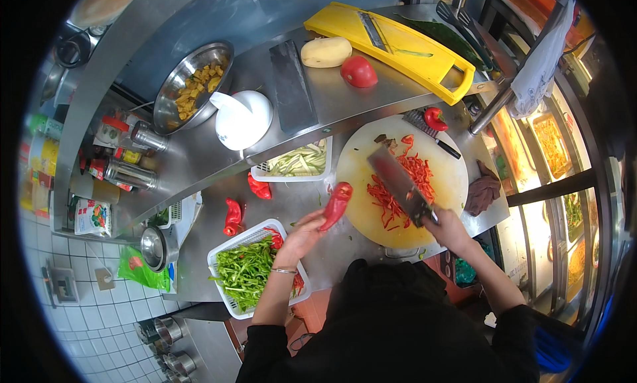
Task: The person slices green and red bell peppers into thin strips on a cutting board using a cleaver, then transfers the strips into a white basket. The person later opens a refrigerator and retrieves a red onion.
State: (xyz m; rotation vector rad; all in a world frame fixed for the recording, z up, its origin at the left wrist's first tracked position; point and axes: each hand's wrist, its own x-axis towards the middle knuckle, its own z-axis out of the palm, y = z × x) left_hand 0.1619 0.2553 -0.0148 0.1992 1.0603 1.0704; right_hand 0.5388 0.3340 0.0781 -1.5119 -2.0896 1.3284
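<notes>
My left hand (304, 236) grips a whole red pepper (337, 206) in the air, left of the round cutting board (356, 179). In my right hand (448, 229) is a cleaver (398, 184), its broad blade slanting over the board. Shredded red pepper (420, 174) lies under and around the blade. Brownish scraps (387, 142) sit near the board's far side. A black-handled knife (447, 148) rests at the board's far right edge, close to a red pepper piece (435, 119). Two more red peppers lie on the steel counter, one (232, 217) left of the other (259, 186).
A white basket (231, 311) of sliced green and red peppers stands left of me; another (293, 178) holds pale strips. The raised steel shelf (239, 72) carries a yellow mandoline slicer (343, 22), potato (326, 52), tomato (359, 71), whetstone (293, 87) and metal bowl (161, 104). A cloth (482, 189) lies right.
</notes>
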